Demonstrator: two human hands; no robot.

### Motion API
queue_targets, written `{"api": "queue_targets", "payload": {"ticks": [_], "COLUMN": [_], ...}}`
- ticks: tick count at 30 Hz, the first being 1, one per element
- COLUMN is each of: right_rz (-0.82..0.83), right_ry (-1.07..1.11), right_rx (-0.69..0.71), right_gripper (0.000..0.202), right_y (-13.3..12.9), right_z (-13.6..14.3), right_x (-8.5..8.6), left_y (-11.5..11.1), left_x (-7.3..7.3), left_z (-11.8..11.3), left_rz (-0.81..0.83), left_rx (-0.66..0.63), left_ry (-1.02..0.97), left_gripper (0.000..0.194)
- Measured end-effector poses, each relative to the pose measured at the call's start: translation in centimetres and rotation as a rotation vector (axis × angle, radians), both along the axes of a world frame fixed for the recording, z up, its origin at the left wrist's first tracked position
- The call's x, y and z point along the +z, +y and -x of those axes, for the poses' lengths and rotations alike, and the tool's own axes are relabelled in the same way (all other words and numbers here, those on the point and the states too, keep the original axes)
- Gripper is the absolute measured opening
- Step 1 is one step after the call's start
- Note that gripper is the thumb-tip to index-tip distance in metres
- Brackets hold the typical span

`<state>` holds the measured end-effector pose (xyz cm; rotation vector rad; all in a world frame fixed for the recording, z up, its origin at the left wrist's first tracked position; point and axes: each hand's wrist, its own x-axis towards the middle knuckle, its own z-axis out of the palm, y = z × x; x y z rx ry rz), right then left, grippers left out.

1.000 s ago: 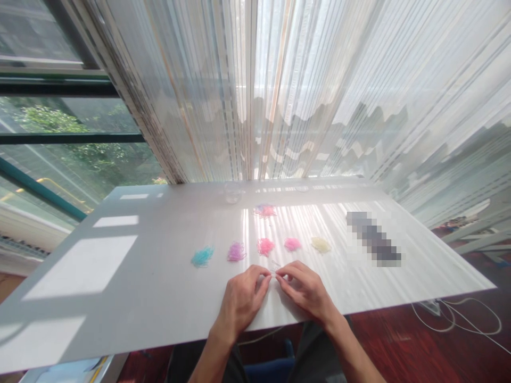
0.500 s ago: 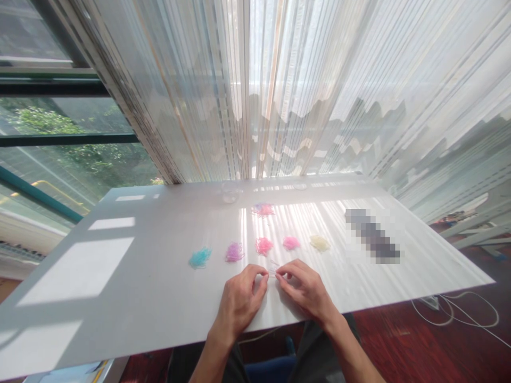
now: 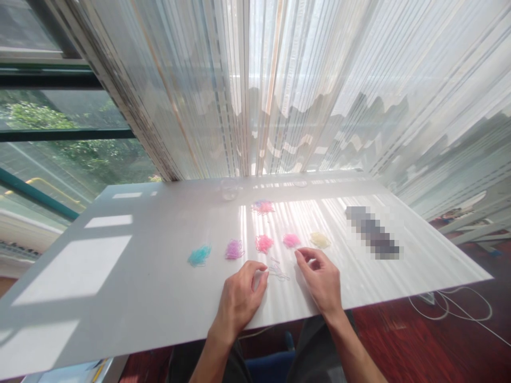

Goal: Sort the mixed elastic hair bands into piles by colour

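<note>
My left hand [image 3: 242, 291] rests low over the white table [image 3: 159, 298], thumb and forefinger brought together. Its fingertips are beside a small loose group of thin pale purple and bluish pieces [image 3: 278, 270]; anything pinched is too small to make out. My right hand [image 3: 320, 274] is curled in a pinch just below the pink pile [image 3: 291, 241], and what it grips, if anything, is hidden. In a row beyond lie piles of thin looped pieces: teal [image 3: 199, 256], purple [image 3: 233, 249], coral-red [image 3: 264, 244] and pale yellow [image 3: 320, 240].
Farther back lies a mixed pink and blue pile [image 3: 263, 207]. A clear round container [image 3: 229, 189] stands near the table's back edge, with a clear disc [image 3: 299, 184] to its right. A pixelated dark object [image 3: 373, 234] lies at right. Striped curtains [image 3: 263, 96] hang behind.
My right hand has moved right and away from the small group, toward the pink pile. More of the pale pieces between the hands now shows. My left hand has hardly moved.
</note>
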<state>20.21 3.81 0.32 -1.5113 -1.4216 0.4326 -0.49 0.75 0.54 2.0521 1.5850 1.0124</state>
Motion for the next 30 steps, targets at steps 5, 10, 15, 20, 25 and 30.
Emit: {"api": "queue_targets", "payload": {"ticks": [5, 10, 15, 20, 25, 30], "right_rz": [-0.021, -0.040, -0.034, -0.021, -0.028, -0.012], "right_ry": [-0.022, -0.033, -0.049, -0.071, -0.113, -0.143], "right_rx": [-0.011, -0.006, -0.006, 0.019, 0.156, 0.322], "right_gripper": [0.035, 0.034, 0.033, 0.031, 0.023, 0.012], "right_y": [-0.1, -0.1, 0.0, 0.8, 1.9, 2.5], "right_z": [0.3, 0.3, 0.4, 0.1, 0.2, 2.0], "right_x": [-0.1, -0.1, -0.1, 0.3, 1.1, 1.1], "left_y": [0.0, 0.0, 0.0, 0.1, 0.1, 0.1], "left_x": [0.0, 0.0, 0.0, 0.1, 0.0, -0.1], "left_z": [0.0, 0.0, 0.0, 0.1, 0.1, 0.0], "left_rz": [0.008, 0.009, 0.020, 0.020, 0.037, 0.053], "left_rx": [-0.015, -0.009, -0.009, -0.030, -0.041, -0.045], "left_ry": [0.009, 0.005, 0.007, 0.015, 0.005, -0.007], "left_gripper": [0.015, 0.015, 0.015, 0.016, 0.016, 0.014]}}
